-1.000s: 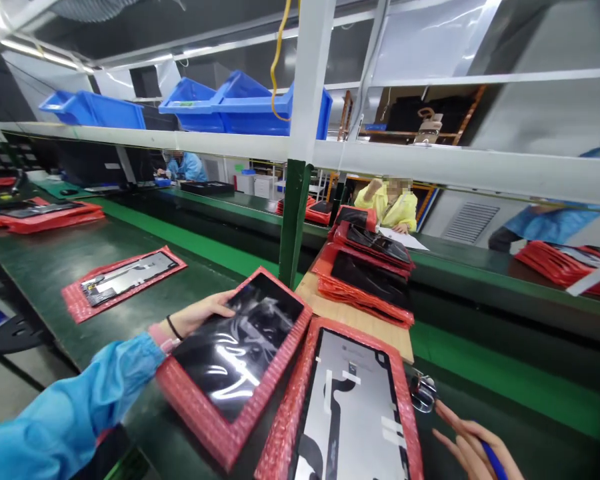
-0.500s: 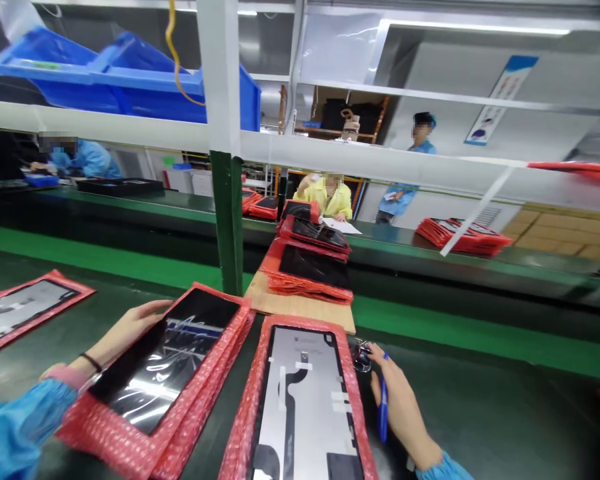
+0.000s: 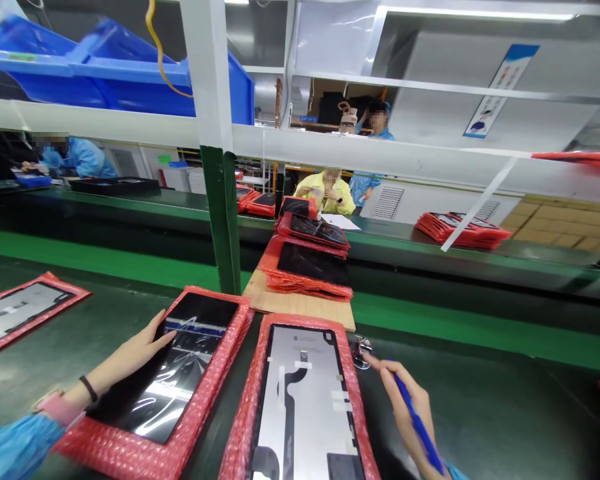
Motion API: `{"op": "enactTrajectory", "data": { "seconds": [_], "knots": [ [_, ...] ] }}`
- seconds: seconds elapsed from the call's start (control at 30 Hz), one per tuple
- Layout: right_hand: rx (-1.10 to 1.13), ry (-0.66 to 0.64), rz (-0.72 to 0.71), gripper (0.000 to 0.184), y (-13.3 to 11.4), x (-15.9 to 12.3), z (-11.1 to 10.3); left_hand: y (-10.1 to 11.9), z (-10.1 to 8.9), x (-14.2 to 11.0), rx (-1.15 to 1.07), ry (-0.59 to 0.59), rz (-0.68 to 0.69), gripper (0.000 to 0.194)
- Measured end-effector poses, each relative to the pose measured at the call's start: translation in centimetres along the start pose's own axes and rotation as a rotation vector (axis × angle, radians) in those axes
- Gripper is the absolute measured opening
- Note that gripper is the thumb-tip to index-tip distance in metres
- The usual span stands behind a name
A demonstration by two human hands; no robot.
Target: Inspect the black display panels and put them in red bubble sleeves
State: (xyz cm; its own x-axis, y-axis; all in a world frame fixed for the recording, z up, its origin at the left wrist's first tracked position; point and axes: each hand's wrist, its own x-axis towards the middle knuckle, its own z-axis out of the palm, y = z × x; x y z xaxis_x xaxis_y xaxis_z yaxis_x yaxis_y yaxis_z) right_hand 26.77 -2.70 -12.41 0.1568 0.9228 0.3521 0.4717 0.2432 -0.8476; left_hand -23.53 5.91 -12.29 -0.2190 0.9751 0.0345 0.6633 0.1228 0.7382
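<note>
My left hand (image 3: 137,357) lies over the left edge of a glossy black screen panel (image 3: 180,373), its thumb stretched out on the glass; the fingertips are partly hidden. That panel rests on a stack of red bubble-wrap sleeves (image 3: 125,457). In front of me is a silver-backed screen panel (image 3: 310,400), on another red bubble-wrap sleeve. To its right, my right hand (image 3: 410,400) holds a blue pen (image 3: 415,423), slanted across the fingers. The index finger reaches to a small shiny clear round object (image 3: 363,352), whose kind I cannot make out.
Another silver panel (image 3: 25,313) lies at the left. Beyond, stacked wrapped panels (image 3: 310,267) sit on a wooden board (image 3: 280,301). A green post (image 3: 220,220) stands behind the bench, with blue bins (image 3: 105,73) above. A person in yellow (image 3: 325,193) sits opposite.
My left hand has moved from the panel's edge onto its face. My right hand has drawn back slightly, with the index finger extended to the clear round object. The person standing behind has moved left.
</note>
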Motion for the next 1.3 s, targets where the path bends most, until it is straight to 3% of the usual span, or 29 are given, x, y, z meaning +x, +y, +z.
{"op": "enactTrajectory", "data": {
  "seconds": [0.1,0.17,0.23,0.33,0.4,0.53,0.83,1.07,1.17,1.3],
  "knots": [
    [0.525,-0.238,0.253,0.047,-3.5,-2.1,1.1,2.2,1.4,-1.6,0.040,0.048,0.069,0.084],
    [0.675,-0.317,0.375,0.060,-5.1,-3.3,2.2,4.8,2.5,-3.8,0.019,0.038,0.154,0.074],
    [0.636,-0.335,0.380,0.053,-5.9,-4.3,3.1,7.9,3.6,-6.4,-0.190,-0.086,0.174,0.059],
    [0.350,-0.275,0.281,0.041,-5.9,-5.0,3.8,12.0,5.1,-9.9,-0.542,-0.465,0.002,0.041],
    [0.189,-0.246,0.230,0.042,-5.7,-5.2,3.9,13.6,5.9,-11.4,-0.715,-0.613,-0.146,0.038],
    [0.107,-0.238,0.188,0.040,-5.8,-4.9,3.6,14.6,6.7,-12.4,-0.912,-0.678,-0.371,0.035],
    [0.112,-0.201,0.199,0.037,-6.2,-4.9,3.9,15.5,6.6,-11.7,-0.985,-0.683,-0.437,0.035],
    [0.426,-0.188,0.337,0.042,-4.8,-4.4,3.9,16.2,6.2,-11.9,-1.068,-0.588,-0.547,0.039],
    [0.590,-0.210,0.421,0.047,-4.2,-4.1,3.9,17.2,6.9,-11.5,-1.091,-0.559,-0.525,0.036],
    [0.712,-0.208,0.482,0.045,-3.9,-3.9,4.1,19.6,9.0,-11.1,-1.033,-0.753,-0.400,0.033]
  ]
}}
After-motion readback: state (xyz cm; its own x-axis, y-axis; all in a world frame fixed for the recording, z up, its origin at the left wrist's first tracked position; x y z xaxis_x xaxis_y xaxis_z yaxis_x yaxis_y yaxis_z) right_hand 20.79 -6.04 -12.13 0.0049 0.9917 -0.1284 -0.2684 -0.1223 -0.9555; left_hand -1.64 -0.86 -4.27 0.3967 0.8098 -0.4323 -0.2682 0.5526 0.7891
